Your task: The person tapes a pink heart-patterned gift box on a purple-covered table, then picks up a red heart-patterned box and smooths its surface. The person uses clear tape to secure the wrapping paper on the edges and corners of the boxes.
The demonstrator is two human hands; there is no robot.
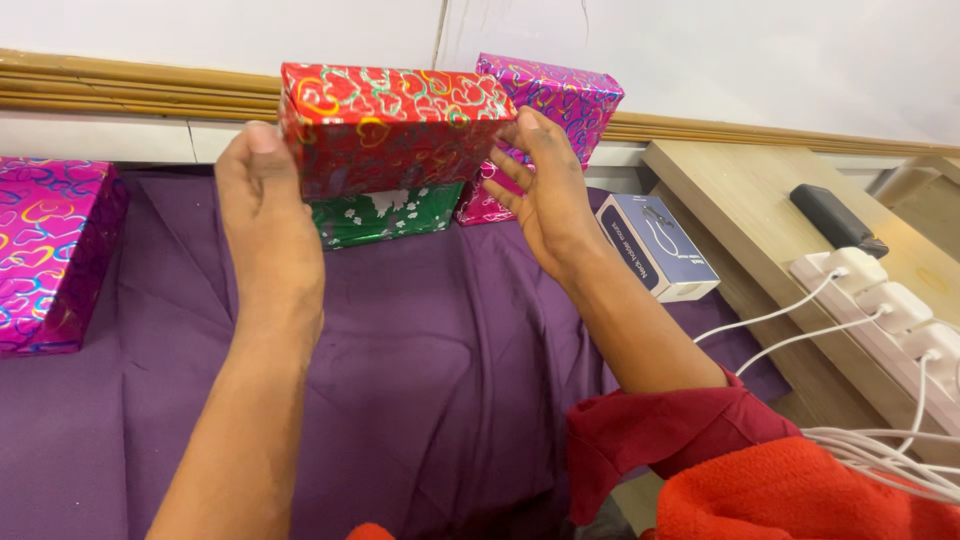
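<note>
Red foil paper with looping hearts wraps the box (395, 125) held up between both hands; the left hand (265, 210) presses flat against its left end with the fingers together, and the right hand (545, 195) cups its right end, fingers (500, 165) slightly spread and clamped on the paper; the box hangs tilted above the far edge of the purple cloth (400, 350), directly over a green wrapped box (385, 215) patterned with white flowers that lies near that edge; behind the right hand a magenta wrapped box (560, 95) leans against the white wall; another magenta wrapped box (50, 250) sits at the left edge of the cloth; 1 small blue-and-white carton (655, 245) rests at the cloth's right edge, just beside the wooden worktop (740, 190); on that worktop lie a black device (838, 220) and a white power strip (890, 310) with 3 plugs and white cables (880, 450) trailing down; a red sleeve (690, 430) covers the right forearm.
</note>
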